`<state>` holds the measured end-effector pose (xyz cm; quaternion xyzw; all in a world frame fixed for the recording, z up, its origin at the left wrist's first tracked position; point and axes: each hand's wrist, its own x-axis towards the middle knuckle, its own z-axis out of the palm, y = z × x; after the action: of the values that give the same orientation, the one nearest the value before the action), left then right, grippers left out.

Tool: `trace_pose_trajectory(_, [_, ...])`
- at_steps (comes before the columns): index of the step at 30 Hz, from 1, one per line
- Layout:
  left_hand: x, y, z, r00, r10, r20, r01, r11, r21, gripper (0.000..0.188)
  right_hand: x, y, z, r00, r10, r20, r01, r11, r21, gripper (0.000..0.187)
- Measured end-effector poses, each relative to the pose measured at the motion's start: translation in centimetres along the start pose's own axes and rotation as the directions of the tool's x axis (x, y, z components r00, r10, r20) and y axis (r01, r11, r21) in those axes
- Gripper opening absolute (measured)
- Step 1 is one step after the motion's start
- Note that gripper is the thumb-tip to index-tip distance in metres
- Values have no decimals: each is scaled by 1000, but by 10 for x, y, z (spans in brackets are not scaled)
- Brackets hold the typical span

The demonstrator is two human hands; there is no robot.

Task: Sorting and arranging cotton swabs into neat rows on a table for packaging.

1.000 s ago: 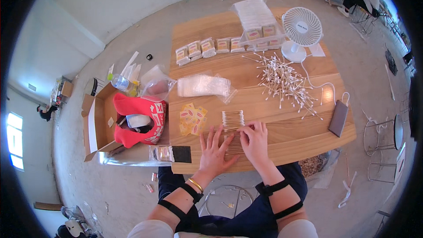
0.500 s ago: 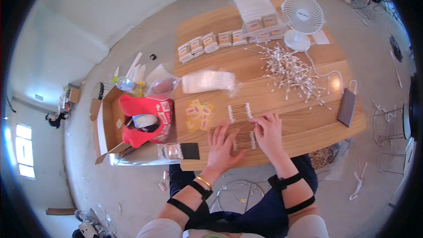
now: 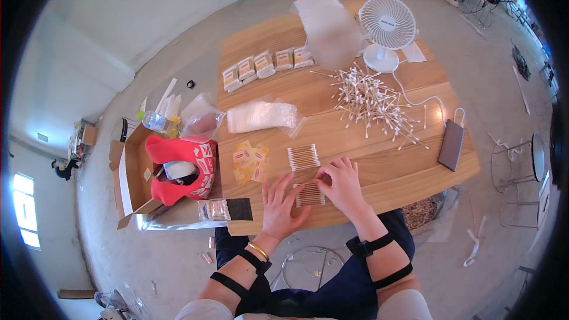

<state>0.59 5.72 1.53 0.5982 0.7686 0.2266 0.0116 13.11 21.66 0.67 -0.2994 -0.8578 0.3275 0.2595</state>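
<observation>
Head view: the nearer swab row (image 3: 311,196) lies right of the yellow cards (image 3: 249,162); left hand (image 3: 280,209) spread beside it, right hand (image 3: 340,186) bunched, hold unclear. A brushing finger could skew it.

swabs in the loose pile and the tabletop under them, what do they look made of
Swabs: matte tan sticks, probably wood, with soft-looking white tips, likely cotton. Tabletop: wood or wood-look laminate, judging by its brown grain; a sheen suggests a sealed finish.
</observation>
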Motion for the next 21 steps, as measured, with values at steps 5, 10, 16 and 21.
trace_pose_trajectory(5, [0,-2,0,1000,1,2,-1,1000,-11,49,4,3,-1,999,-19,38,20,1000,-11,11])
trace_pose_trajectory(10, [1,0,1,1000,1,3,-1,1000,-15,47,7,4,3,998,-41,-40,38,996,-84,13])
trace_pose_trajectory(16, [0,1,0,1000,-1,13,1,1000,4,45,7,6,-12,982,-48,-184,34,996,-78,18])
trace_pose_trajectory(21, [-1,-1,5,1000,6,-8,-6,1000,-10,47,-1,9,-13,994,-17,-109,22,999,43,25])
